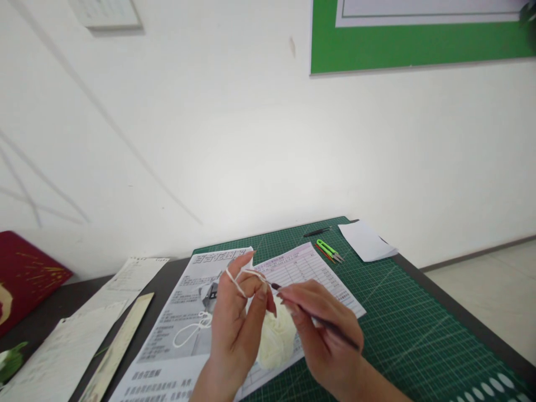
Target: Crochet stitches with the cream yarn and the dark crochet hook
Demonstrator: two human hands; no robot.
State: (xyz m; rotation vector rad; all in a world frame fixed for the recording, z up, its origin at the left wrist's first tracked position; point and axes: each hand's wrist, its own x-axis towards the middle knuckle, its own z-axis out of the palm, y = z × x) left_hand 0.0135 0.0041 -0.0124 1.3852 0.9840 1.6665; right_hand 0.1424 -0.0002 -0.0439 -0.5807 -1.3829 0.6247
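2 printed sheets point(310, 271) and green snips point(328, 249) lie on the cutting mat point(406, 318); the yarn ball point(274, 346) sits between the hands, partly hidden; left hand point(237, 315) pinches looped yarn point(236, 283); right hand point(329, 346) grips a dark hook point(335, 330).

a single view looks out from the person's head, facing forward and down from above and behind the hands. the left hand point(234, 321) and the right hand point(330, 326) are nearest to the lens, low in the middle of the frame, their wrists cut by the bottom edge. beyond them the dark table point(170, 279) and its green mat point(397, 318) are seen at a slant, running back toward the wall point(251, 139), which fills the upper half and more. the view is wide, taking in a green-bordered panel point(377, 50), cropped at the upper right, and pale floor point(498, 285) at the right edge.
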